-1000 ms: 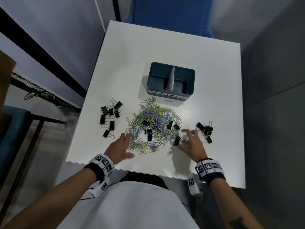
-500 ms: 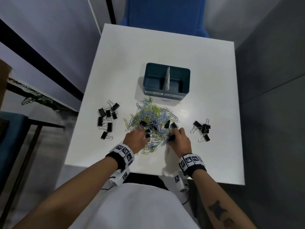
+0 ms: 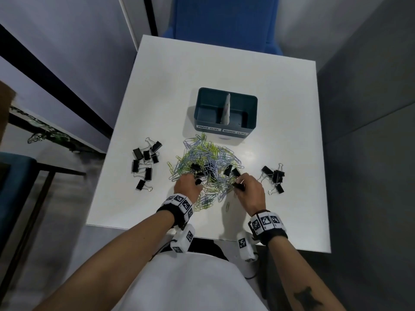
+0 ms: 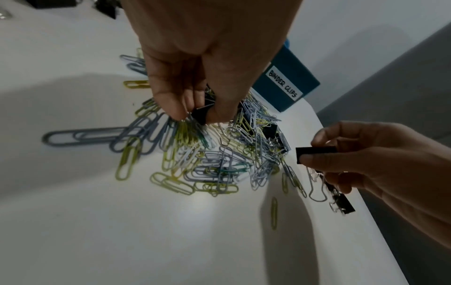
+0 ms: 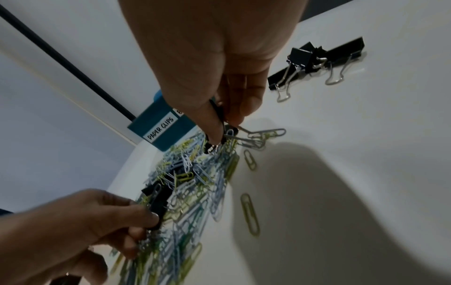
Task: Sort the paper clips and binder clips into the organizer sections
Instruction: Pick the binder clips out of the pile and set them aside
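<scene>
Now each hand pinches a black binder clip at the near edge of the paper clip pile (image 3: pixel 207 162): the left hand (image 3: pixel 186 187) holds one binder clip (image 4: pixel 202 113), the right hand (image 3: pixel 250 191) another binder clip (image 4: pixel 314 153). More clips lie half buried in the pile. Behind it the organizer (image 3: pixel 225 129) stands on the tabletop (image 3: pixel 280 97); its divider hides part of the inside.

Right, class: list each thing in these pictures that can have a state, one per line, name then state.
organizer: upright, both sections look empty
paper clip pile: loose heap, binder clips mixed in
left hand: pinching a black binder clip
right hand: pinching another black binder clip
left binder clip group: loose on the table
right binder clip group: loose on the table
</scene>
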A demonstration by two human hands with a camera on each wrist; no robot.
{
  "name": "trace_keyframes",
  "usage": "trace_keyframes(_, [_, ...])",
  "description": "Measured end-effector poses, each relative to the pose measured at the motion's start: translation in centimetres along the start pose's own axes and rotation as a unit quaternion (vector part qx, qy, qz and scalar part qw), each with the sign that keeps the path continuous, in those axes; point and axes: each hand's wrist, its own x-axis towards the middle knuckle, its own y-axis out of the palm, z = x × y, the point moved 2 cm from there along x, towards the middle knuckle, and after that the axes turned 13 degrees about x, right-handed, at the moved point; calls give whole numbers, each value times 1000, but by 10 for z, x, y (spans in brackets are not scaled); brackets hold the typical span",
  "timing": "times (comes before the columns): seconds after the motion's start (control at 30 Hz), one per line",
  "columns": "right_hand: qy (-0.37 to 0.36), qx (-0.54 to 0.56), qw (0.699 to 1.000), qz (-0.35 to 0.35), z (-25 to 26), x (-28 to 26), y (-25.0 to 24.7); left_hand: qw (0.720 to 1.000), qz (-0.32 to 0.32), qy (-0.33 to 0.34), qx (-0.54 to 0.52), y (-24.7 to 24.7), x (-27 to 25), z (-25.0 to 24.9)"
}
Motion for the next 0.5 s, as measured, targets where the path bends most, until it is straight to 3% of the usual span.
trace_keyframes(0.2, [8, 31, 999, -17, 13, 7, -14, 998, -14, 5, 57, 4, -4, -12])
trace_keyframes(0.37, [29, 70, 994, -73, 5, 18, -51, 998, -51, 22, 5, -2, 1, -9])
trace_keyframes(0.5, [77, 18, 989, -122, -24, 28, -86, 995, -88, 49, -18, -5, 0, -2])
